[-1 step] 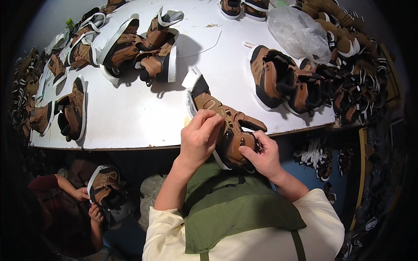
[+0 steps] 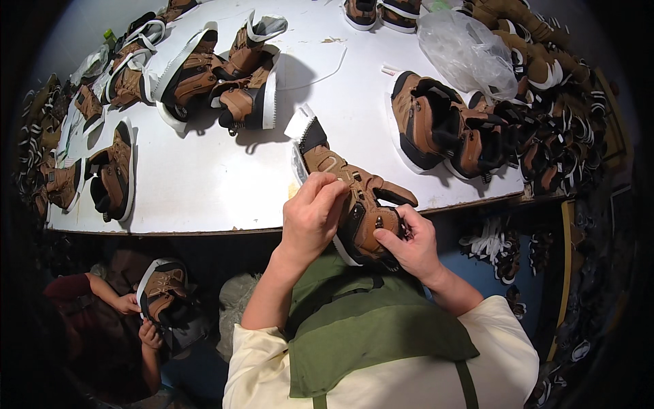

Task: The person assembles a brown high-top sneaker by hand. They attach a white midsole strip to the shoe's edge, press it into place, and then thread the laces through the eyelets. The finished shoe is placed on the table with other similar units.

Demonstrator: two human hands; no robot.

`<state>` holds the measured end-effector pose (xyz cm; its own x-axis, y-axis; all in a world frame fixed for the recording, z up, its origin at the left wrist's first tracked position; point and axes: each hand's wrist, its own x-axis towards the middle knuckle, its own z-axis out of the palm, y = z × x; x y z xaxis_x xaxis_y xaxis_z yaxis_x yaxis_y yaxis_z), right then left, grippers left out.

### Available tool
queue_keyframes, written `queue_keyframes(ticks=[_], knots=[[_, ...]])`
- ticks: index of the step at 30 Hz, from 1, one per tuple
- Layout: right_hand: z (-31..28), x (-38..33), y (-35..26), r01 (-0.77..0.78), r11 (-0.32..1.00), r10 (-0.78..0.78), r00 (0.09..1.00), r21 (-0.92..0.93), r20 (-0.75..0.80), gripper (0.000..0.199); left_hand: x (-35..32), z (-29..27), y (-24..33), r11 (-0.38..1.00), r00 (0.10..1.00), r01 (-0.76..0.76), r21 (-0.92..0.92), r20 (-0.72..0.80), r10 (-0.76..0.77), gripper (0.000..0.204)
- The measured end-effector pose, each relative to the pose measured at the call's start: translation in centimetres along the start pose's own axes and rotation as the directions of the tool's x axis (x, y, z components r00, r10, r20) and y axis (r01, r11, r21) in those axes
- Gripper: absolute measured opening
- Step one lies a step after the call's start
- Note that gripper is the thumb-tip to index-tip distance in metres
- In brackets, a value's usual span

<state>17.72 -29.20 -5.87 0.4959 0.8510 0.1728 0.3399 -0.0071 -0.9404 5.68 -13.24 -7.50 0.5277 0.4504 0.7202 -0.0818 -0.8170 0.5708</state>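
**Head view: both hands on a brown boot at the worktop's near edge**

The brown boot [image 2: 354, 198] lies half on the white worktop [image 2: 204, 184], its black-lined collar pointing far-left and its toe end hanging over the near edge toward the person's green apron [image 2: 368, 334]. The left hand [image 2: 313, 215] is curled closed over the boot's left side, fingers bent onto the upper. The right hand [image 2: 409, 242] pinches the toe end between thumb and fingers.

Farther left on the worktop lies a cluster of boot uppers with white soles [image 2: 225, 82], and a single boot [image 2: 116, 174] lies on its side near the left edge. To the right, two more boots [image 2: 443, 129] stand together beside a crumpled clear plastic bag [image 2: 470, 51], with a dense pile of boots [image 2: 558, 116] beyond.

Below the worktop at near left, another person's hands [image 2: 136, 317] hold a similar boot [image 2: 163, 286].
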Motion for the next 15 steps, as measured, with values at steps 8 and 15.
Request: queue_keyframes(ticks=[8, 15], knots=[[-0.9, 0.1, -1.3, -0.061, 0.986, 0.074, 0.994, -0.154, 0.083, 0.028, -0.5, 1.1, 0.4, 0.998, 0.998, 0.046, 0.036, -0.053, -0.044, 0.021], [-4.8, 0.1, -5.3, -0.082, 0.945, 0.155, 0.965, -0.316, 0.213, 0.041, -0.4, 1.4, 0.2, 0.998, 0.998, 0.032, 0.046, -0.058, -0.03, 0.021]])
